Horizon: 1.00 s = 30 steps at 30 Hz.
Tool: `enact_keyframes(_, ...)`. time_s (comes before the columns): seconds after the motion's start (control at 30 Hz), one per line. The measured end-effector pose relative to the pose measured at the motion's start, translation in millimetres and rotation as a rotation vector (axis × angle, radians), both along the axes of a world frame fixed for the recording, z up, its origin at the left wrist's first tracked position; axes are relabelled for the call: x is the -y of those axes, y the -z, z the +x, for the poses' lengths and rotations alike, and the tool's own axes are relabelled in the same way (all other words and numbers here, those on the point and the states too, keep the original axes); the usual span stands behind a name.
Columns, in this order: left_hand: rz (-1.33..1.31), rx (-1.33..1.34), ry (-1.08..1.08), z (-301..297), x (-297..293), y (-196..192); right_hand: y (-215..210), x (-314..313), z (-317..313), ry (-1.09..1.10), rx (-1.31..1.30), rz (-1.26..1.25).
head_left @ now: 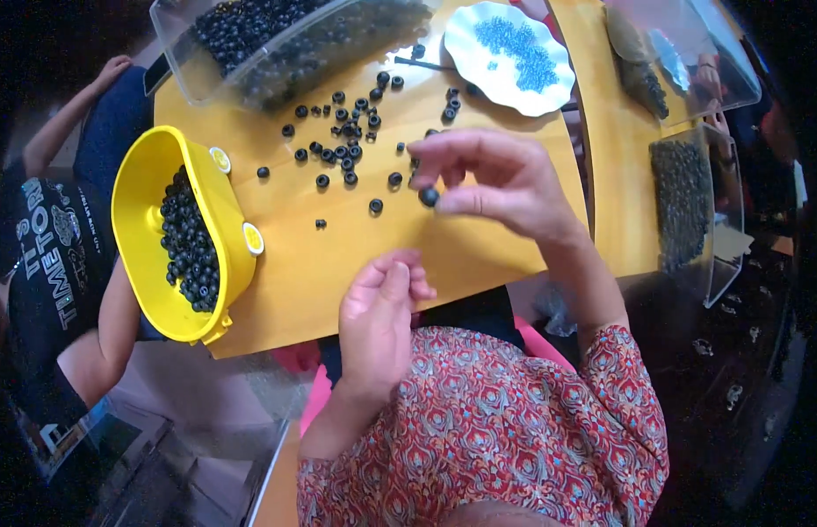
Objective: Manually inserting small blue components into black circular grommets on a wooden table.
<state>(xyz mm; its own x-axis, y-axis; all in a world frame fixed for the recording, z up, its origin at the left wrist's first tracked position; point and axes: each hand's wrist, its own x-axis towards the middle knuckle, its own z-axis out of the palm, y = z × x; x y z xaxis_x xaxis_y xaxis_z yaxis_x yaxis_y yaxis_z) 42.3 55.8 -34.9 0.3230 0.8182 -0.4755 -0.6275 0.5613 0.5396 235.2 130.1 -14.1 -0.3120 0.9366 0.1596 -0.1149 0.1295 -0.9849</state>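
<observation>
My right hand [505, 180] is raised over the table, thumb and fingers curled round a small black round part [429, 198] at the thumb tip. To its left and closer to me, my left hand [382, 307] is closed, thumb pressed against the curled fingers. Whether anything sits in that pinch is hidden. Ahead of both hands lie several loose black ring-shaped parts [349, 151], scattered over the yellow-brown table [294, 272]. On the left stands a yellow tub [228, 206] with many black parts inside. A white scalloped plate [457, 44] at the back carries small clear-blue pieces [518, 53].
A large clear box [290, 53] of black parts stands at the back left. Beyond a gap between tables, more clear boxes [685, 198] stand on the right. A thin dark stick [424, 64] lies by the plate. Another person [66, 263] sits on the left.
</observation>
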Motion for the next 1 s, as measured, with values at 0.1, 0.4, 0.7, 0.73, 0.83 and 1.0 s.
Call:
enact_keyframes(0.1, 0.051, 0.03, -0.012, 7, -9, -10, -4, 24, -11, 0.045, 0.118, 0.146)
enact_keyframes(0.4, 0.036, 0.053, -0.032, 24, -9, -17, -3, 38, 0, 0.163, 0.507, 0.689)
enact_keyframes(0.7, 0.096, 0.01, 0.082, 15, -11, -6, 26, -44, 110, 0.68, 0.838, 0.489)
enact_keyframes(0.73, 0.095, -0.005, 0.093, 16, -11, -4, 34, -53, 125, 0.722, 0.934, 0.486)
enact_keyframes(0.83, 0.092, -0.021, 0.101, 18, -14, -1, 43, -73, 140, 0.655, 1.042, 0.556)
enact_keyframes(1.0, 0.103, -0.095, 0.084, 22, -19, 2, 46, -96, 133, 0.558, 1.113, 0.65)
